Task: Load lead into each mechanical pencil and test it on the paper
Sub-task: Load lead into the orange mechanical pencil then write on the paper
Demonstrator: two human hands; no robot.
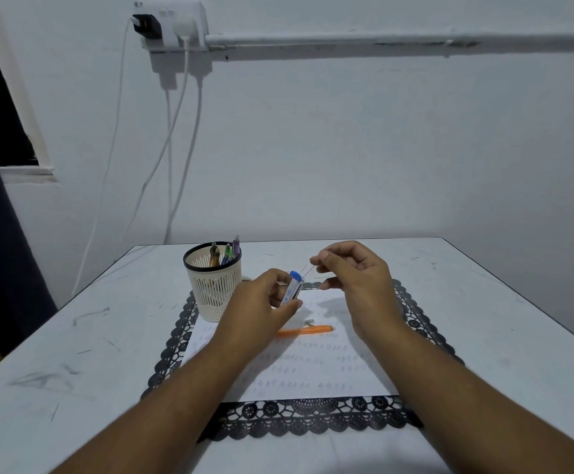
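Here, at the left of the table (73, 336), a cream mesh cup (214, 289) stands on the far-left corner of the black lace mat (299, 419), holding several more pencils (225, 254) upright. Just right of the cup, the left hand (261, 307) grips a lead case (294, 289) with a blue cap, fingers and thumb curled round its body, mouth tilted up and to the right. From that mouth a few thin leads (308, 268) fan out toward the right hand (350, 271), whose thumb and forefinger pinch at their tips, the other fingers loosely curled. How many leads are caught in the pinch I cannot tell; they are very fine.

The step appears to be drawing out a single lead. Doing it well likely means a light pinch, a pull straight along the case's axis so nothing snaps, and the case kept tilted so the rest stay inside.

The orange mechanical pencil (308, 330) lies on the paper (296, 371), nearer than both hands and between them, touched by neither; a small pale piece (309, 322), perhaps its cap, rests just beside it.
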